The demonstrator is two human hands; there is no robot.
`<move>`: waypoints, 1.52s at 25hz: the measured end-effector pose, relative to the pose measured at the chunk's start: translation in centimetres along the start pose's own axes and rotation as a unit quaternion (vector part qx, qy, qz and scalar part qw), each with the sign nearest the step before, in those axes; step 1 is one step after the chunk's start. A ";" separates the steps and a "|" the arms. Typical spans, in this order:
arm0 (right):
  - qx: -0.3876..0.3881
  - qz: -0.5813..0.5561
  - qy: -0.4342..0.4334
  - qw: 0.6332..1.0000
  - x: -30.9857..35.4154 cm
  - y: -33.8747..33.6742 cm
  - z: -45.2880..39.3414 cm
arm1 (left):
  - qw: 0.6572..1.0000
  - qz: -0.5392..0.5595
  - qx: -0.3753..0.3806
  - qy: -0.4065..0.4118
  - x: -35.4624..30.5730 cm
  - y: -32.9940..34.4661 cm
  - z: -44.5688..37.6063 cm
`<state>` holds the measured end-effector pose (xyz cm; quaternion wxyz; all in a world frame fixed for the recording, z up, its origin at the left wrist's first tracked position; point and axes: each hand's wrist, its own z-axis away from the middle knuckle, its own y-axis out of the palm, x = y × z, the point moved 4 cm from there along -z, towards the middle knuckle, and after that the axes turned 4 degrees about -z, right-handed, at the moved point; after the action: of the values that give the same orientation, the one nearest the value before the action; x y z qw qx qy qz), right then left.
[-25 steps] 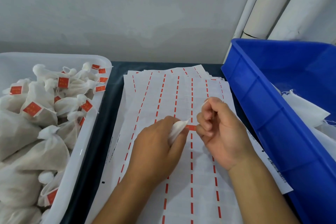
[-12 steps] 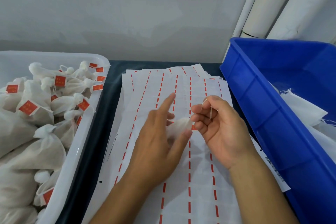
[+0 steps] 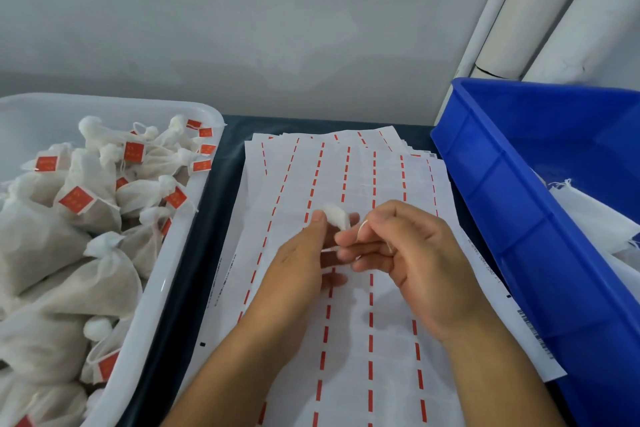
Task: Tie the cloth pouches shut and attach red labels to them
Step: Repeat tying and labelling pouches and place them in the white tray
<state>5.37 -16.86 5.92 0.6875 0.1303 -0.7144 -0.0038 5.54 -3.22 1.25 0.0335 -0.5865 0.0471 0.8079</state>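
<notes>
White label sheets (image 3: 349, 340) carry dashed red lines. White cloth pouches (image 3: 65, 246) with red labels (image 3: 76, 199) fill the translucent white tray (image 3: 162, 291) left; a blue bin (image 3: 512, 204) sits right.

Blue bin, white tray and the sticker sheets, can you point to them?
blue bin (image 3: 491, 163), head view, on its left wall.
white tray (image 3: 152, 295), head view, on its right rim.
sticker sheets (image 3: 346, 350), head view, on bare paper.

The white tray (image 3: 194, 218) and blue bin (image 3: 491, 191) wall in the label sheets (image 3: 346, 177) between them.
</notes>
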 end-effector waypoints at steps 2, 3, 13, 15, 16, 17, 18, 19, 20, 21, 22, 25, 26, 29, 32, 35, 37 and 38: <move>0.018 0.044 0.012 0.999 -0.5 0.5 0.0 | 0.994 0.111 0.007 -0.014 -0.4 -0.3 -0.1; 0.027 0.074 0.019 0.997 -0.8 0.7 0.0 | 0.989 0.149 0.003 -0.022 -0.5 -0.5 0.0; -0.022 0.034 0.136 0.990 -2.8 0.0 -0.4 | 0.956 0.293 0.014 -0.027 -1.2 -1.6 0.0; -0.056 -0.089 0.167 0.980 -2.9 0.0 -0.4 | 0.959 0.280 0.026 -0.016 -1.2 -1.7 0.0; -0.077 -0.145 0.166 0.972 -2.8 -0.1 -0.5 | 0.965 0.261 0.024 -0.009 -1.2 -1.8 -0.1; -0.099 -0.182 0.154 0.966 -2.7 -0.2 -0.5 | 0.970 0.243 0.023 -0.003 -1.2 -1.7 -0.1; -0.118 -0.189 0.133 0.966 -2.6 -0.4 -0.5 | 0.975 0.220 0.022 0.002 -1.2 -1.6 -0.1; -0.134 -0.164 0.109 0.971 -2.5 -0.6 -0.6 | 0.983 0.184 0.020 0.007 -1.2 -1.5 -0.1; -0.148 -0.111 0.081 0.979 -2.4 -0.7 -0.6 | 0.991 0.131 0.012 0.011 -1.2 -1.4 0.0; -0.163 -0.039 0.051 0.985 -2.2 -0.8 -0.5 | 0.998 0.065 0.002 0.014 -1.2 -1.4 0.2; -0.178 0.034 0.015 0.983 -1.9 -1.0 -0.5 | 1.000 -0.012 -0.005 0.019 -1.2 -1.3 0.3; -0.158 0.149 -0.090 0.972 -0.7 -1.1 -0.2 | 0.975 -0.212 -0.012 0.059 -1.0 -1.1 0.6; -0.135 0.170 -0.114 0.969 -0.5 -1.0 -0.1 | 0.963 -0.254 -0.018 0.085 -0.9 -1.1 0.6; -0.067 0.227 -0.151 0.960 -0.3 -0.7 0.2 | 0.920 -0.342 -0.032 0.188 -1.3 -0.8 0.8; -0.019 0.268 -0.146 0.952 -0.5 -0.4 0.2 | 0.877 -0.413 -0.013 0.244 -1.2 -0.2 1.1; 0.010 0.289 -0.151 0.945 -0.8 -0.3 0.1 | 0.866 -0.418 0.008 0.274 -1.3 0.2 1.2; 0.010 0.282 -0.144 0.948 -0.8 -0.6 0.0 | 0.881 -0.380 0.032 0.281 -1.4 0.4 1.5; 0.010 0.276 -0.131 0.952 -0.9 -0.9 -0.1 | 0.891 -0.358 0.044 0.274 -1.5 0.5 1.7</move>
<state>5.67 -17.52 4.89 0.5611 -0.0662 -0.8060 0.1763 4.40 -3.54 3.24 0.3325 -0.7595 -0.1235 0.5454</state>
